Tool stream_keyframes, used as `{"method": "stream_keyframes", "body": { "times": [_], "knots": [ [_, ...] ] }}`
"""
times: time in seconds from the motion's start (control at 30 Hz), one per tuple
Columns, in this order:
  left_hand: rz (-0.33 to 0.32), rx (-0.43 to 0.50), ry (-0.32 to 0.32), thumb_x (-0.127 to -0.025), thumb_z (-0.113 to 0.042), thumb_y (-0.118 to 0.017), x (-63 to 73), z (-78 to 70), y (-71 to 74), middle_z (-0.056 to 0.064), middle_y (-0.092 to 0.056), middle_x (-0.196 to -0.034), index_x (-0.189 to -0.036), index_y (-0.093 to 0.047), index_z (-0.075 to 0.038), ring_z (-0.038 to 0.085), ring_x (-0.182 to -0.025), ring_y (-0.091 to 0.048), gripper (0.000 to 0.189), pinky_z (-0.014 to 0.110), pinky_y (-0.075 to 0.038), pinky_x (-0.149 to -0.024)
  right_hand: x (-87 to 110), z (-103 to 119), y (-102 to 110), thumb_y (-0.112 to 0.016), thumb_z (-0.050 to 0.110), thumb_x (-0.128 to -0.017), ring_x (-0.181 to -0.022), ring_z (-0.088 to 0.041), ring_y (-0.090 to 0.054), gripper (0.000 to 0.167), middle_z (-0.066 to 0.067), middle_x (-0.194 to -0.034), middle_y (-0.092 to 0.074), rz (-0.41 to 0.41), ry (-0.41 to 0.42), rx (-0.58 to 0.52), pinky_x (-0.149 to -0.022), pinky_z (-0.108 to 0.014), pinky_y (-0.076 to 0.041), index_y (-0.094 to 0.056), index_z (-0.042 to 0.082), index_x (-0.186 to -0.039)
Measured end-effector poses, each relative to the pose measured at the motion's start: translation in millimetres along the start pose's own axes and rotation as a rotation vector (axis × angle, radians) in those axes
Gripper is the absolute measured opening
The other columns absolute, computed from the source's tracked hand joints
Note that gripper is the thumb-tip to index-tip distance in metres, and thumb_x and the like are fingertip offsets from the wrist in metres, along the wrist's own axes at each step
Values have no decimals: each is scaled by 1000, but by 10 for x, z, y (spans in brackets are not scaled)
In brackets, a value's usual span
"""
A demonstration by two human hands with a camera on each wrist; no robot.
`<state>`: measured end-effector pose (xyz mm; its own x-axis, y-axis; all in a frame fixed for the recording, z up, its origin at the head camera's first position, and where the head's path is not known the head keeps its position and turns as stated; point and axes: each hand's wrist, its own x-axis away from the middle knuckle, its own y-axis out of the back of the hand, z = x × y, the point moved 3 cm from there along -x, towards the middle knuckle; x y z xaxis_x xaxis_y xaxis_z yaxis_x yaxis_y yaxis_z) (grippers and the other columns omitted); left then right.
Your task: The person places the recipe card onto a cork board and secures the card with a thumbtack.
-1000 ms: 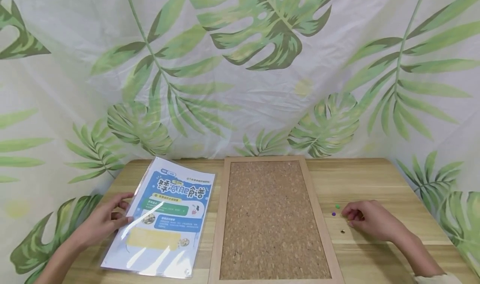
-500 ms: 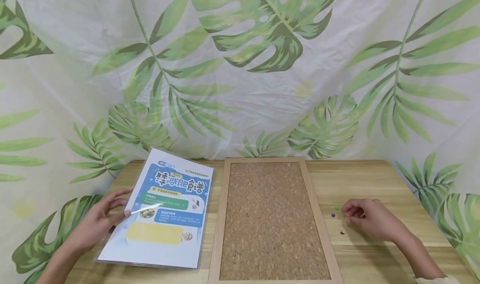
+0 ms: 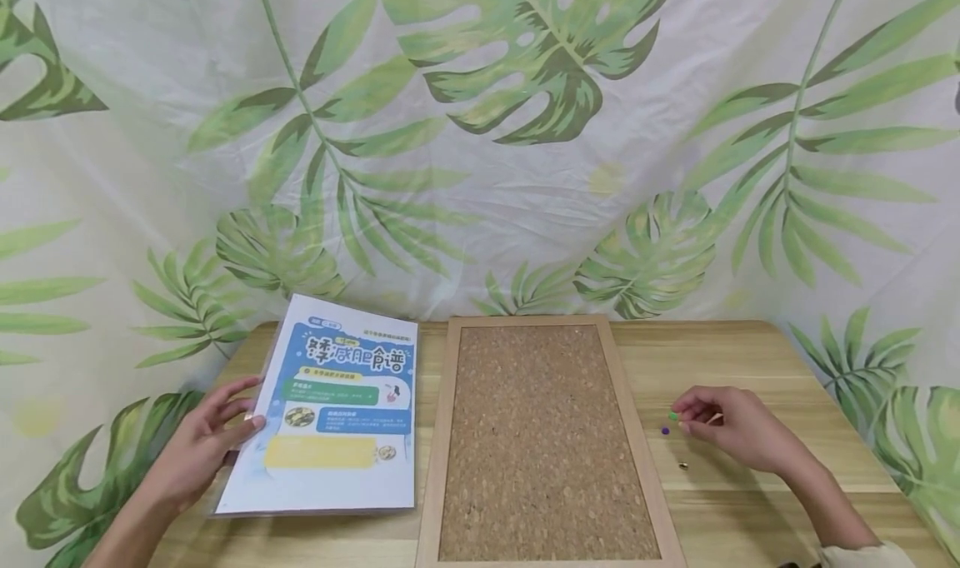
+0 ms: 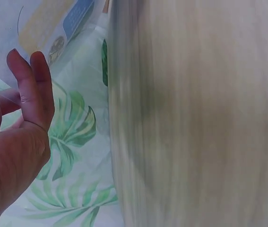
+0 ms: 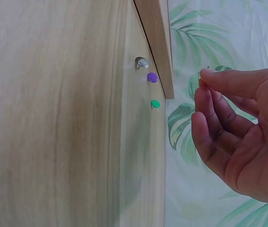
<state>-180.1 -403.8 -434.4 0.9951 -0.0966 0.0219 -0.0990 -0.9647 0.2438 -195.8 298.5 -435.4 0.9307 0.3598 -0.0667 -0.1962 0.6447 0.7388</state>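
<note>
My left hand (image 3: 197,447) grips the left edge of a printed poster (image 3: 352,489) in a clear plastic cover, thumb on its front. In the left wrist view the poster (image 4: 1,33) stands up from the fingers. My right hand (image 3: 738,430) hovers over the right side of the table. Its thumb and index finger pinch a tiny gold-coloured thing (image 5: 201,82); I cannot tell its kind. Near these fingertips lie a green thumbtack (image 5: 155,103), a purple thumbtack (image 5: 152,77) and a shiny metal thumbtack (image 5: 142,62).
Between the hands a cork board (image 3: 551,451) in a pale wooden frame (image 3: 433,501) lies on the wood-grain table (image 3: 705,351). Leaf-patterned cloth (image 3: 480,176) hangs behind the table and at both sides.
The poster has been raised and turned more upright in my left hand, its lower edge moving away from me. My right hand has shifted slightly left, its fingertips now at the green thumbtack.
</note>
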Motion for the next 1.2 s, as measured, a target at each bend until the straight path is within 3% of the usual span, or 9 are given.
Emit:
{"method": "stream_keyframes", "body": {
  "times": [0.27,0.57,0.77,1.2],
  "knots": [
    [1,17,-64,-110,-10,-60,-11,-117,-83,-14,-67,-123,-169,-29,-16,15,-89,-78,66,38,-66,-62,-12,17,-3,-75,9,-100,-83,1,-64,13,-1,-94,-74,-2,1,-23,-71,-24,-59,-75,4,-111],
    [29,163,-112,-110,-2,-55,-23,-254,-144,-10,-68,-125,-167,-33,-23,16,-89,-79,64,35,-66,-62,-26,48,0,-75,9,-99,-83,0,-64,11,-2,-93,-74,-12,6,-15,-71,-24,-59,-76,5,-110],
    [33,198,-115,-109,0,-56,-51,-267,-398,-9,-68,-121,-163,-37,-21,14,-88,-78,60,34,-66,-63,-68,116,-24,-76,9,-99,-83,1,-65,11,-1,-92,-74,-15,34,-19,-72,-24,-60,-76,5,-109],
    [2,144,48,-111,-11,-58,-150,-396,-1074,-8,-65,-121,-169,-22,-11,14,-96,-77,69,38,-68,-73,-142,188,-44,-75,5,-98,-82,-1,-68,10,-4,-91,-74,-7,53,-36,-71,-24,-61,-75,4,-109]
  ]
}}
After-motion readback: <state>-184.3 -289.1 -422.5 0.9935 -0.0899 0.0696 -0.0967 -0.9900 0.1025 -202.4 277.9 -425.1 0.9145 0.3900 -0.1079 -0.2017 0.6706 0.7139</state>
